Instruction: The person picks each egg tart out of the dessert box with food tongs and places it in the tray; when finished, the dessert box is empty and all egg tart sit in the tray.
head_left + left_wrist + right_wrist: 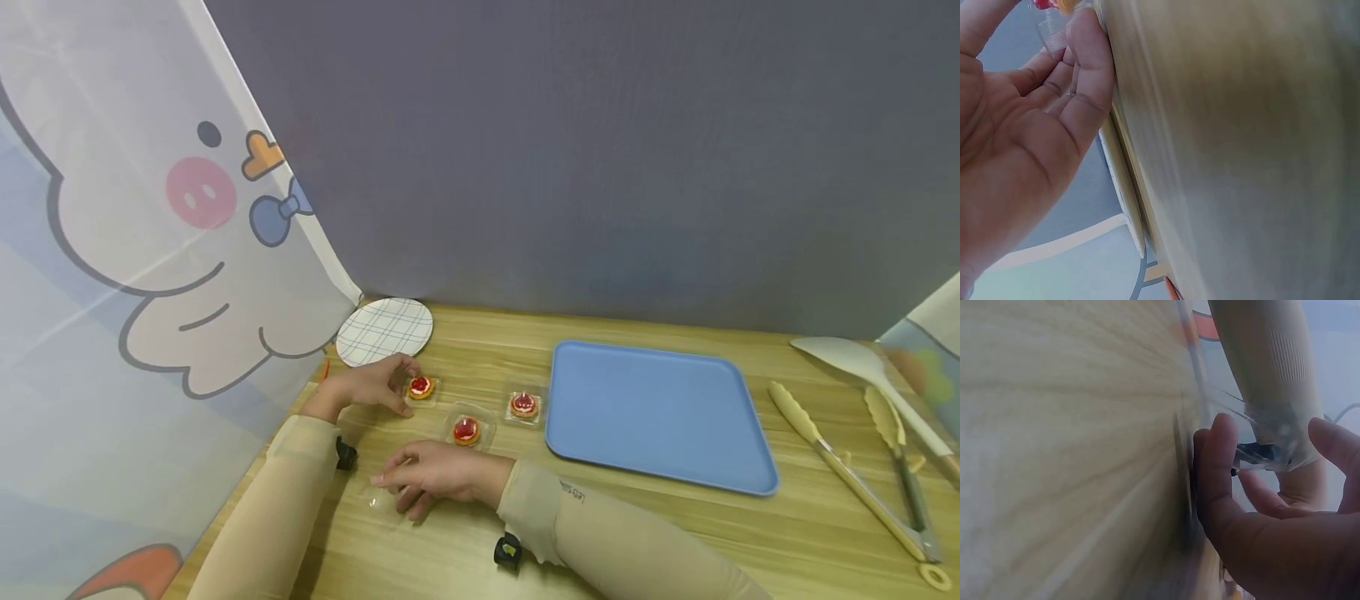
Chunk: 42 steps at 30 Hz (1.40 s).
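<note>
In the head view my left hand (378, 385) is curved around the side of a small clear plastic tray that holds a red-topped fruit tart (421, 387). The left wrist view shows thumb and fingers at this clear tray (1054, 39), the tart cut off by the frame edge. My right hand (442, 477) is low over the table, its fingers bent. Between its thumb and fingers is a clear, empty plastic lid (1282, 434). Just beyond the right hand sits a second tart (466, 430) in its clear tray; a third tart (523, 405) is farther right.
A blue tray (660, 417) lies right of the tarts. A white checked plate (386, 329) stands behind the left hand. At the far right are a pale spoon (847, 357) and tongs (798, 417). Walls border the wooden table at the back and left.
</note>
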Each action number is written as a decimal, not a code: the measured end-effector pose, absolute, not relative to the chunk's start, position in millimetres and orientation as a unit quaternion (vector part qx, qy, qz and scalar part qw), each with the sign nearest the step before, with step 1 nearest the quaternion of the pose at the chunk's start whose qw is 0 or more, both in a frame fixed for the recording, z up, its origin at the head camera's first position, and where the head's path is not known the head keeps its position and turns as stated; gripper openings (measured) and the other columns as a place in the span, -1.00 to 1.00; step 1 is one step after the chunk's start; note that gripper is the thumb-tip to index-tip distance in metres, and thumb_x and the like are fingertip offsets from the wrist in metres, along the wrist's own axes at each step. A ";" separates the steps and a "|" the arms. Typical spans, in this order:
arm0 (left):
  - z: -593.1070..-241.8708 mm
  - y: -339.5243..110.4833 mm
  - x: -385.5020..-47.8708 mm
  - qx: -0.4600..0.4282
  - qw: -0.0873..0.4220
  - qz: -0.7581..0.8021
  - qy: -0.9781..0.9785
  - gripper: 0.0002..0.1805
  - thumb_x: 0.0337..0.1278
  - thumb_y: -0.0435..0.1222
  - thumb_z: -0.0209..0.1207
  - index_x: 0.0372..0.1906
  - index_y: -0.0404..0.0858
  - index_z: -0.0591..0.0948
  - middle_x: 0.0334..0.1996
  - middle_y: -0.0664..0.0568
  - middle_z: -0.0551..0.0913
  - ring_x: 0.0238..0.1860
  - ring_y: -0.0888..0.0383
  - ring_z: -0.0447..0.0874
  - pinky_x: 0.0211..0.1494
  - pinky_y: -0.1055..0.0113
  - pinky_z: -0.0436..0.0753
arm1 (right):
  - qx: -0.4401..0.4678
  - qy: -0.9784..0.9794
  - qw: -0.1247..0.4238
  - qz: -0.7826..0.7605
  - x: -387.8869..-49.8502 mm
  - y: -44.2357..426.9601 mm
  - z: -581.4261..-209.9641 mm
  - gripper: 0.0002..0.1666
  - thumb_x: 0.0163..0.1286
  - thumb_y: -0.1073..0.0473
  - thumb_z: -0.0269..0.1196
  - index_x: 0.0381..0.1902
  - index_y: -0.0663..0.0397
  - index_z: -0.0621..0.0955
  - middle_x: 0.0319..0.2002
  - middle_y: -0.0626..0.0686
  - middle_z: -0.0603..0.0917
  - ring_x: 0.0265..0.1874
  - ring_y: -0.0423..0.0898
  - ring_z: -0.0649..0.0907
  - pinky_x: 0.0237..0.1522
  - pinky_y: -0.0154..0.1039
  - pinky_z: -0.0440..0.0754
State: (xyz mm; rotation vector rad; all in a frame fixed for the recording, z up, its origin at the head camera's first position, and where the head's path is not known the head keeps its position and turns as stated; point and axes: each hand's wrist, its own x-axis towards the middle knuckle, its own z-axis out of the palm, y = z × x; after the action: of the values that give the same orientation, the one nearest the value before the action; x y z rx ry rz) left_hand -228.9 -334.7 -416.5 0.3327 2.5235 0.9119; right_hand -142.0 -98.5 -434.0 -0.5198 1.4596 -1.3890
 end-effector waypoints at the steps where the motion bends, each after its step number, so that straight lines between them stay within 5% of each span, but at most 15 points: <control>1: -416.3 -334.9 -228.9 0.120 0.218 0.330 0.911 -0.14 0.02 -0.24 0.60 0.39 -0.28 0.40 0.27 -0.17 0.53 -0.08 0.07 0.52 0.00 0.27 0.56 | -0.216 0.612 0.499 -0.575 -141.4 -98.4 -433.8 -0.59 0.60 0.01 0.29 0.20 0.17 0.56 -0.01 0.10 0.68 -0.33 -0.09 0.70 -0.43 -0.34 0.72; 8: -417.3 -336.1 -227.7 0.113 0.226 0.324 0.912 -0.11 0.06 -0.19 0.60 0.43 -0.26 0.37 0.34 -0.17 0.49 0.00 0.04 0.50 0.06 0.24 0.54 | -0.244 0.671 0.450 -0.537 -136.4 -96.4 -428.2 -0.33 0.52 0.02 0.35 0.44 0.25 0.49 0.03 0.13 0.73 -0.19 -0.04 0.72 -0.24 -0.16 0.79; 14: -416.7 -334.9 -227.7 0.110 0.233 0.335 0.906 -0.08 0.07 -0.20 0.59 0.47 -0.25 0.34 0.40 -0.17 0.46 0.03 0.03 0.50 0.10 0.24 0.55 | -0.307 0.743 0.386 -0.453 -132.8 -89.1 -419.5 -0.27 0.52 -0.12 0.33 0.52 0.05 0.48 0.18 0.10 0.74 -0.20 -0.08 0.78 -0.11 -0.21 0.77; 21: -413.6 -332.5 -225.8 0.113 0.233 0.326 0.909 -0.06 0.05 -0.20 0.61 0.48 -0.27 0.33 0.42 -0.20 0.45 0.04 0.03 0.53 0.11 0.24 0.56 | -0.377 0.813 0.294 -0.332 -124.9 -73.1 -401.1 -0.10 0.51 -0.33 0.27 0.62 -0.04 0.37 0.43 0.08 0.61 0.34 -0.09 0.65 0.29 -0.18 0.67; 24: -411.2 -333.1 -224.5 0.117 0.234 0.318 0.911 0.00 0.03 -0.19 0.62 0.52 -0.28 0.31 0.47 -0.22 0.42 0.09 -0.01 0.57 0.17 0.18 0.61 | -0.386 0.816 0.288 -0.320 -122.7 -59.0 -388.8 -0.07 0.52 -0.37 0.24 0.65 -0.08 0.31 0.52 0.06 0.51 0.40 -0.08 0.62 0.32 -0.15 0.66; 30: -399.3 -339.0 -221.4 0.126 0.205 0.290 0.926 0.19 -0.03 -0.17 0.65 0.65 -0.30 0.19 0.50 -0.28 0.42 0.14 -0.05 0.68 0.20 0.13 0.69 | -0.411 0.838 0.205 -0.295 -127.8 -26.2 -367.3 -0.15 0.57 -0.32 0.22 0.61 -0.04 0.34 0.49 0.03 0.55 0.41 -0.07 0.62 0.41 -0.09 0.63; 35: -376.3 -334.8 -213.2 0.150 0.167 0.294 0.929 0.09 0.07 -0.22 0.58 0.66 -0.16 0.22 0.54 -0.19 0.37 0.10 -0.06 0.68 0.10 0.18 0.69 | -0.396 0.858 0.135 -0.297 -139.0 -5.6 -362.1 -0.16 0.57 -0.17 0.28 0.62 0.08 0.32 0.50 0.13 0.51 0.42 0.04 0.61 0.45 0.07 0.60; 42: -368.1 -303.4 -197.8 0.233 0.219 0.362 0.876 -0.03 0.18 -0.30 0.50 0.65 -0.13 0.28 0.62 -0.22 0.33 -0.04 0.07 0.76 0.12 0.26 0.74 | -0.350 0.873 0.122 -0.317 -153.6 4.9 -370.9 0.01 0.50 -0.30 0.33 0.67 0.06 0.25 0.57 0.21 0.41 0.19 0.12 0.72 0.32 0.14 0.67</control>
State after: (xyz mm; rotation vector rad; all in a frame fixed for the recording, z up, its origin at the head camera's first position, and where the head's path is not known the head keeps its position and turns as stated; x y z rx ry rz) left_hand -197.8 -303.4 -368.1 0.6456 2.4232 1.0020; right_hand -153.6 4.9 -370.9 -1.0220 2.5471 -0.9246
